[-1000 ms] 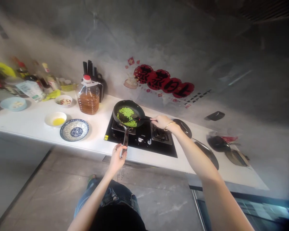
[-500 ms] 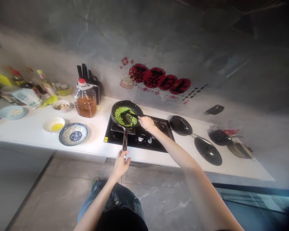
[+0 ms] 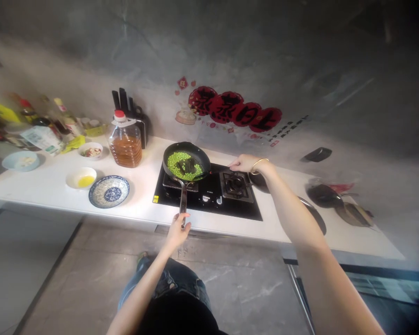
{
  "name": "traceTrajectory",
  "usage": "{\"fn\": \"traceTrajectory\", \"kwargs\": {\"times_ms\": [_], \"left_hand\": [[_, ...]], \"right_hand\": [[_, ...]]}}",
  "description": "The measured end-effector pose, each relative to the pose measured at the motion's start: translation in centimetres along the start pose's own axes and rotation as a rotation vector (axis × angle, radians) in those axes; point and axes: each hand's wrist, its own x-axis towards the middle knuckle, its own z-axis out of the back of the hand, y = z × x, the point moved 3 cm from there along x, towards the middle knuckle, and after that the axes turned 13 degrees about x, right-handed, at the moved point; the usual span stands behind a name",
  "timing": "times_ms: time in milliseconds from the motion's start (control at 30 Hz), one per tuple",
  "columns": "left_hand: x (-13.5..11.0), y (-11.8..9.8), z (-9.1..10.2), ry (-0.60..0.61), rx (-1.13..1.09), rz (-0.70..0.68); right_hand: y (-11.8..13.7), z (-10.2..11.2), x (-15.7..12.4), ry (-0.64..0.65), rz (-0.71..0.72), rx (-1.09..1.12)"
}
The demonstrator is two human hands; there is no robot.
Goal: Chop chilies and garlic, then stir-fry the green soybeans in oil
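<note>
Left hand point(image 3: 178, 231): closed around the long, shiny metal handle point(image 3: 183, 200) of the round black frying pan point(image 3: 197, 151).
Right hand point(image 3: 243, 164): fingers gathered on the slim black spatula point(image 3: 190, 166) (its grip mostly hidden).
Pan: over the left side of the black glass-topped hob point(image 3: 171, 203).
Small round green peas point(image 3: 176, 161): inside, around the spatula's head.

Left hand point(image 3: 178, 231) curled, arm point(image 3: 143, 289) extended
</note>
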Motion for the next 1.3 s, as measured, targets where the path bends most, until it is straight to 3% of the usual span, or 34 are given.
{"fn": "traceTrajectory", "kwargs": {"times_ms": [100,267,467,667,933,1033,1167,1300], "left_hand": [[0.4,0.1,-0.3,0.035,0.025,0.008],[0.6,0.2,-0.5,0.019,0.063,0.013],[0.4,0.3,-0.7,0.012,0.066,0.015],[0.3,0.2,-0.6,0.012,0.07,0.016],[0.4,-0.1,-0.3,0.044,0.081,0.039],[0.5,-0.1,-0.3,0.075,0.091,0.042],[0.5,-0.1,-0.4,0.086,0.086,0.05],[0.5,-0.1,-0.3,0.093,0.096,0.06]], "right_hand": [[1.0,-2.3,-0.2,0.154,0.01,-0.026],[3.7,-6.8,2.0,-0.029,-0.064,-0.015],[7.3,-8.9,5.9,-0.104,-0.029,0.066],[8.9,-8.9,4.0,-0.053,0.085,-0.055],[4.5,-4.4,-1.2,0.014,0.009,-0.13],[4.3,-3.8,-2.6,0.096,0.042,-0.138],[6.4,-4.9,-2.3,0.055,0.119,-0.18],[8.0,-7.6,1.4,-0.068,0.13,-0.134]]}}
